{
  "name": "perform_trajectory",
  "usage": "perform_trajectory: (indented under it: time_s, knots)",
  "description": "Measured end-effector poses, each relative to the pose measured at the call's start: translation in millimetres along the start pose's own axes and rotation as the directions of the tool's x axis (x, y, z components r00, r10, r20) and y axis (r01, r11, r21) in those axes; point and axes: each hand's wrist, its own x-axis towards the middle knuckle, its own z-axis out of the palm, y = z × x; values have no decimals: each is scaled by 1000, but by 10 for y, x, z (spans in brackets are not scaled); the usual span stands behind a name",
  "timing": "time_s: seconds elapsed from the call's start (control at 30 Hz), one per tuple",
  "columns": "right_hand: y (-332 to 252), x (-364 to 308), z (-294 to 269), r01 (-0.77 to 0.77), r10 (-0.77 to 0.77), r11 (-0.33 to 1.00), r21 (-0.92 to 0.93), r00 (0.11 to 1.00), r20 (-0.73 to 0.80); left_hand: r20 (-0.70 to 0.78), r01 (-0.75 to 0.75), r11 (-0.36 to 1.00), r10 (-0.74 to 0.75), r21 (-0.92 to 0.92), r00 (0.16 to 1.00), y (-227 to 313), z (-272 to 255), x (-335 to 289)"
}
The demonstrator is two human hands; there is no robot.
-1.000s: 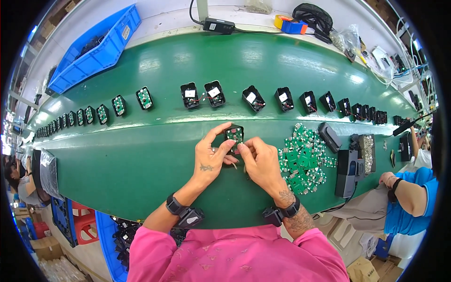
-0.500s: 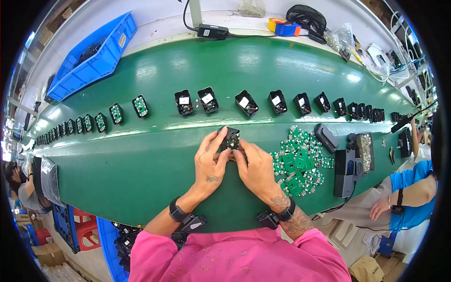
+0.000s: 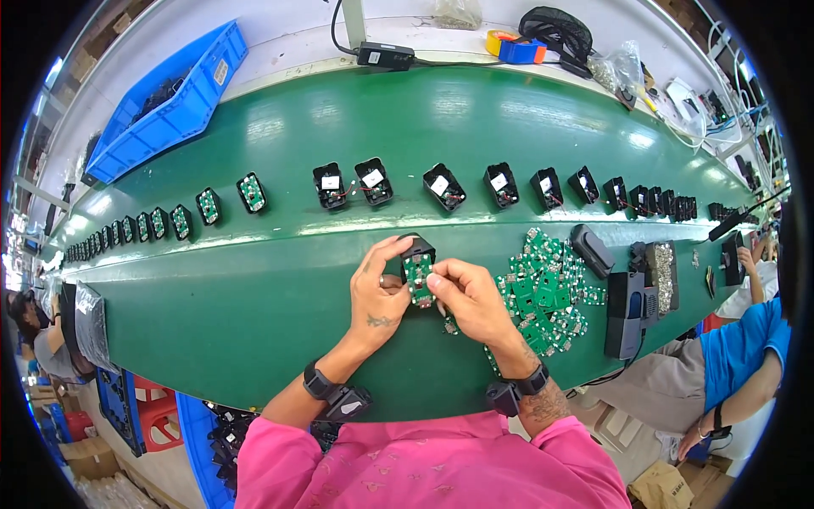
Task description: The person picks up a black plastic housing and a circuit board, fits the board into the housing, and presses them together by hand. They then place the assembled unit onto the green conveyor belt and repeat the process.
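My left hand (image 3: 379, 297) is closed around a small black plastic housing (image 3: 413, 241), its open side turned up toward me. A green circuit board (image 3: 418, 273) sits at the opening, its lower end sticking out past the housing; I cannot tell how deep it is in. With thumb and forefinger, my right hand (image 3: 471, 297) grips the board's right edge. Right of that hand lies a pile of loose green circuit boards (image 3: 543, 293). Beyond my hands stand black housings (image 3: 445, 187) with white pieces and red wires inside; farther left, other housings (image 3: 252, 192) have green boards in them.
A blue crate (image 3: 170, 119) stands at the back left. Beside the board pile are a black case (image 3: 592, 251), a dark grey device (image 3: 623, 314) and a tray of small metal parts (image 3: 661, 276). A co-worker in a blue shirt (image 3: 742, 348) sits at the right.
The housing has turned so its opening faces me, and the green board now shows at it. My right hand has shifted slightly right and down. At the right, the co-worker's arm has moved.
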Motion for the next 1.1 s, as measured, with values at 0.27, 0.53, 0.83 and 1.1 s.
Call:
perform_trajectory:
  time_s: [0.27, 0.53, 0.83, 1.1]
  knots:
    - [-48, 5, 58, 121, -162, 940, -319, 981, -103, -19, -60, 992, 63, 109, 998, -41, 37, -39]
    - [-44, 12, 40, 96, -195, 920, -381, 953, -231, 140, 34, 996, -22, -84, 990, -3, -55, 55]
    - [48, 24, 40, 135, -354, 736, -663, 912, -208, 184, 237, 943, -196, -235, 963, 35, 19, 34]
    - [130, 84, 120, 325, -466, 746, -582, 879, -106, 192, 284, 926, -241, -249, 951, 33, 62, 5]
